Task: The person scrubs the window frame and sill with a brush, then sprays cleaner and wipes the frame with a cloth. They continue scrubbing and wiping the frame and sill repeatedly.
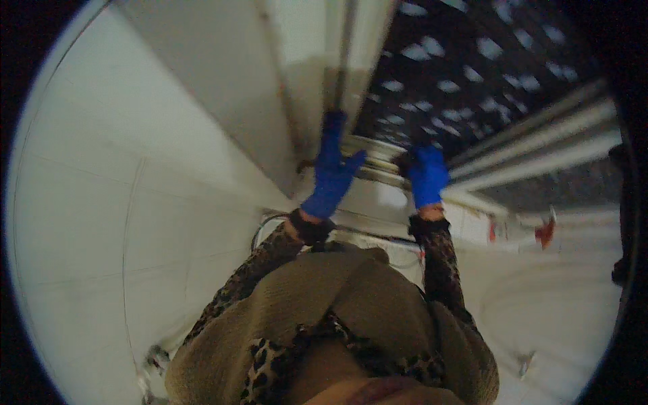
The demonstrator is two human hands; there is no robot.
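Note:
My left hand, in a blue glove, lies with fingers stretched forward and thumb apart. Its fingertips are at a narrow groove in a pale upright frame. My right hand, also gloved in blue, is over the near corner of a dark panel scattered with white patches. Beside its fingers is a small dark thing, too blurred to name. Whether that hand grips it I cannot tell. Between the hands runs a pale ridged ledge.
A ridged pale rail borders the dark panel on the right. White walls or panels with thin seams fill the left. Below the ledge runs a dark cable. A red item is at the right, blurred.

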